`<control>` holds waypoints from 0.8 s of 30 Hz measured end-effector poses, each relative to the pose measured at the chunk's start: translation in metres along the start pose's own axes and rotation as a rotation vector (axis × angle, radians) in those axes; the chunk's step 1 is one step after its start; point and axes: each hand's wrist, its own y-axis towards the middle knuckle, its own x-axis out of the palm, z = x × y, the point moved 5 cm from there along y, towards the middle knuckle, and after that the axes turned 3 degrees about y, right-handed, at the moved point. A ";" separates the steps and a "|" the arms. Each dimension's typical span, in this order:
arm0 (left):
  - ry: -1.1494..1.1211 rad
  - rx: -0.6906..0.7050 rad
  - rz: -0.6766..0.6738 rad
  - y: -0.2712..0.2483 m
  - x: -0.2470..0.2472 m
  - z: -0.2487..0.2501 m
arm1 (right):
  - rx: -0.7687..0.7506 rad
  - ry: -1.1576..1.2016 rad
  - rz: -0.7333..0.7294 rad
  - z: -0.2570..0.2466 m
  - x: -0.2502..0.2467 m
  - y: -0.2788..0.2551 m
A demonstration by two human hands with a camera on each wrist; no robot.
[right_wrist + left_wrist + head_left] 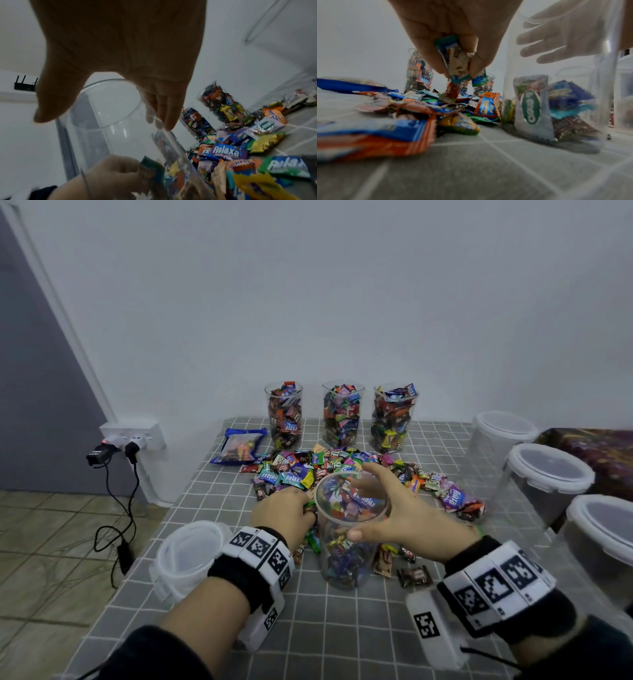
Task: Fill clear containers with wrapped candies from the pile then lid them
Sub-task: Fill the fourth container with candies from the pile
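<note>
Pinched between the left hand (453,33)'s thumb and fingertips is a small bunch of candies (453,63), held just above the pile (342,467), right beside the cup (349,529). Right hand (407,518) wraps the cup's rim, thumb on the near side, fingers spread round the far side, cup upright on the checked cloth (342,628) and only partly filled. Beyond the grip, past the pile, three full cups (342,412) line up against the wall. Off to the right stand lidded tubs (544,470); near the left wrist sits another tub (188,556). Left of the pile lies a blue packet (239,446).
</note>
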 end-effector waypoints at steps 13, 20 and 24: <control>-0.255 -0.029 0.196 -0.010 -0.036 -0.009 | -0.039 0.128 0.078 0.007 0.002 0.001; -0.432 0.163 0.287 -0.015 -0.103 0.017 | -0.013 0.098 0.067 0.009 0.002 0.002; -0.350 0.291 0.191 -0.024 -0.112 0.046 | -0.013 0.081 0.051 0.008 0.002 0.002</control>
